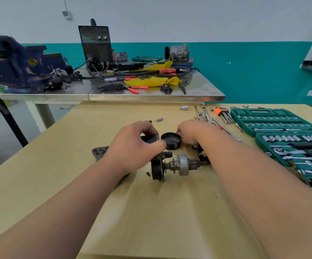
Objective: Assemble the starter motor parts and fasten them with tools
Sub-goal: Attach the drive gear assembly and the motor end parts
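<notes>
While our left hand [132, 148] curls its fingers round a black housing [148, 139] and our right hand [189, 132] closes on a small red-tipped item [179, 134] that we cannot identify, the starter drive assembly [175, 165] lies on the worktop [170, 212] just nearer to us. Its black end plate [156, 169] stands on edge and its shaft runs right, under our forearm. A round black cap [171, 140] sits open side up between the two hands.

We judge the assembly the likeliest trouble: it rests on round edges, so a nudge from either wrist could roll it. A tiny black screw [148, 173] lies loose beside the end plate, where a sweep of the left arm could flick it away. The cap, close to our left thumb, could be knocked as the housing moves.

We can read no writing. The green socket case [274, 126] and the orange hex-key holder [219, 111] show no legible brand, and everything beyond is too blurred.
</notes>
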### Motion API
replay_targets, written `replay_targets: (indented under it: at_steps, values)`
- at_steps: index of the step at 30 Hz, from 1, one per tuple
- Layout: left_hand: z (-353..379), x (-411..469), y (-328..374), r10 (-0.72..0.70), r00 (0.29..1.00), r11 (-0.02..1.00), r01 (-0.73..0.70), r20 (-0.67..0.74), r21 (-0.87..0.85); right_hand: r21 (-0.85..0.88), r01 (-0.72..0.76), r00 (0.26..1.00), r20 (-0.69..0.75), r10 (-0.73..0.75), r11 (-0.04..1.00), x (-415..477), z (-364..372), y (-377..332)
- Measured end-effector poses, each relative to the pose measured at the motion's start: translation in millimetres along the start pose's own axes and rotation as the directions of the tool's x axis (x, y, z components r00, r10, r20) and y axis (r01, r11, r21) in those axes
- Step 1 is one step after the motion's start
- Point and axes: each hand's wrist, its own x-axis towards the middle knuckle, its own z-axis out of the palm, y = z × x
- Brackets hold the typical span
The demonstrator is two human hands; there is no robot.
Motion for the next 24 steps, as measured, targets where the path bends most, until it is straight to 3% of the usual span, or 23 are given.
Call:
replay_targets:
  at_steps: [2,4,5,7,9,11,13,19,24]
  values:
    - [0,0,0,-0.001,1.000,1.000,0.001,0.011,0.004,0.084,0.010,0.982,-0.187,0.006,0.996,-2,4,3]
    - [-1,0,-1,-0.013,1.000,1.000,0.013,0.008,-0.010,0.383,0.066,0.916,-0.390,0.097,0.922,-14,5,6]
    - [-1,0,-2,-0.018,1.000,1.000,0.018,0.000,-0.017,0.604,0.130,0.880,-0.436,0.190,0.786,-25,2,7]
    - [-2,-1,-6,-0.022,1.000,0.999,0.022,-0.017,-0.025,0.874,0.307,0.857,-0.426,0.290,0.376,-54,-5,7]
    - [-4,-2,-9,-0.026,0.999,0.999,0.025,-0.027,-0.032,0.898,0.439,0.869,-0.435,0.236,0.035,-86,-3,5]
    - [-6,-3,-10,-0.023,0.999,0.999,0.022,-0.029,-0.032,0.854,0.486,0.872,-0.462,0.160,-0.186,-115,7,-3]
    - [-6,-5,-9,-0.016,0.999,1.000,0.015,-0.031,-0.026,0.844,0.474,0.880,-0.457,0.127,-0.249,-136,16,-12]
    - [-4,-5,-4,0.000,0.999,1.000,0.000,-0.039,0.010,0.878,0.402,0.914,-0.399,0.065,-0.261,-153,36,-28]
    - [-2,-4,-5,-0.006,0.999,1.000,0.006,-0.051,0.004,0.868,0.408,0.913,-0.387,0.130,-0.282,-152,43,-36]
